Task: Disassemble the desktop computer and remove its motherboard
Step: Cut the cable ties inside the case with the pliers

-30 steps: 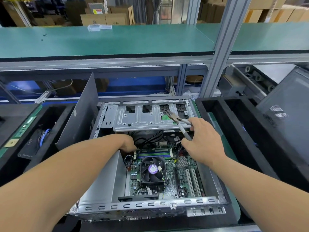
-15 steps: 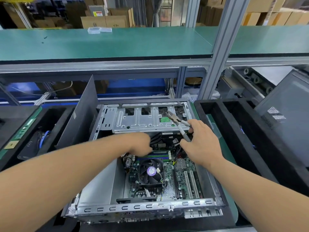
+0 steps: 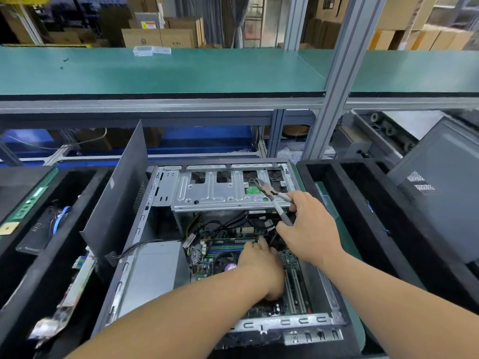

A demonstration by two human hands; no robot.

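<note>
1. Head view: a green shelf [image 3: 160, 71] runs above the worktop, with cardboard boxes [image 3: 158, 37] behind it.
2. Black foam trays [image 3: 334, 177] flank the open computer case [image 3: 145, 257]; a dark side panel [image 3: 116, 200] leans at its left.
3. The motherboard [image 3: 290, 278] lies inside the case, cables over it.
4. The left hand [image 3: 259, 265] reaches onto it, grip hidden; the right hand [image 3: 311, 229] holds pliers [image 3: 269, 191].

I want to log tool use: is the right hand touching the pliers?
Touching. The head view shows the right hand with its fingers curled round the grey handles of the pliers, whose tips point over the drive cage.
</note>
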